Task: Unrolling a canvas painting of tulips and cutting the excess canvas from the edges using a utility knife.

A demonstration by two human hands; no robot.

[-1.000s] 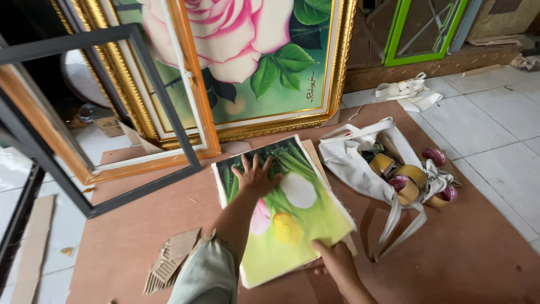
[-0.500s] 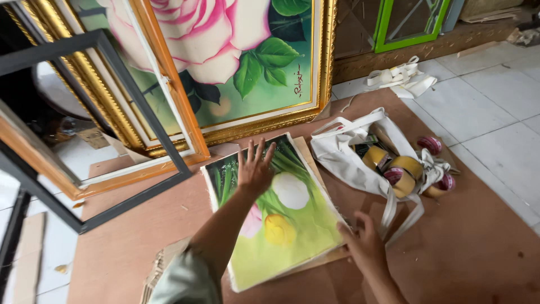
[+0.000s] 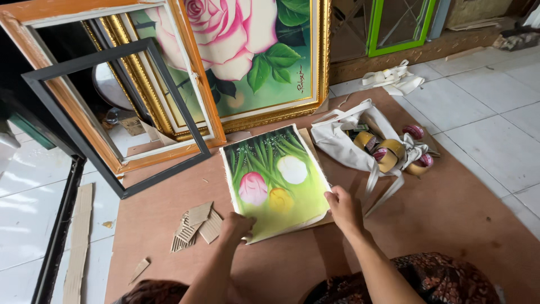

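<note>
A small unframed canvas painting [image 3: 275, 180] of three tulips, pink, white and yellow on green, lies flat on a brown board [image 3: 439, 219] on the floor. My left hand [image 3: 236, 226] grips its near left corner. At the near right edge, my right hand [image 3: 342, 207] holds the canvas with the thumb on top. A thin brown backing sheet shows under the canvas's right side.
A gold-framed rose painting [image 3: 247, 56], an orange wooden frame [image 3: 194, 90] and a black frame [image 3: 163, 121] lean at the back left. A white cloth bag [image 3: 343, 146] with several tape rolls [image 3: 391, 153] lies right of the canvas. Cardboard scraps [image 3: 197, 225] sit to its left. A green frame [image 3: 399, 25] stands behind.
My left hand has come off the middle of the canvas and now grips its near left corner. My right hand has shifted along the near right edge. The view has tilted.
</note>
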